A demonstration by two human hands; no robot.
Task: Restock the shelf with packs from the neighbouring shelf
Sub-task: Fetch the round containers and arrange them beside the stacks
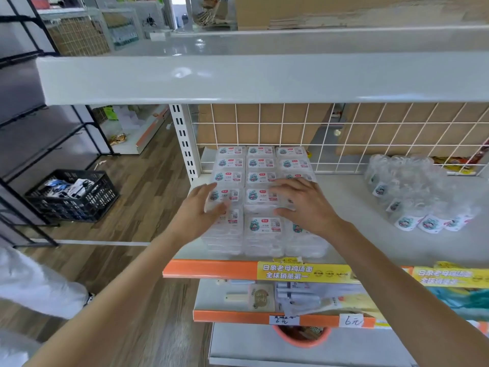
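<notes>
Clear plastic packs with white cartoon labels (262,178) stand stacked in three rows at the left end of the grey shelf (352,234). My left hand (201,207) lies with straight fingers on the left row of packs. My right hand (304,202) rests flat, fingers spread, on top of the middle and right rows. Neither hand grips a pack. A loose heap of the same kind of packs (412,194) lies further right on the shelf.
A white wire grid (370,133) backs the shelf, with cardboard boxes behind it. An empty grey shelf (238,75) hangs overhead. Lower shelves (291,300) hold assorted goods behind orange price strips. A black crate (71,194) sits on the wooden floor at left.
</notes>
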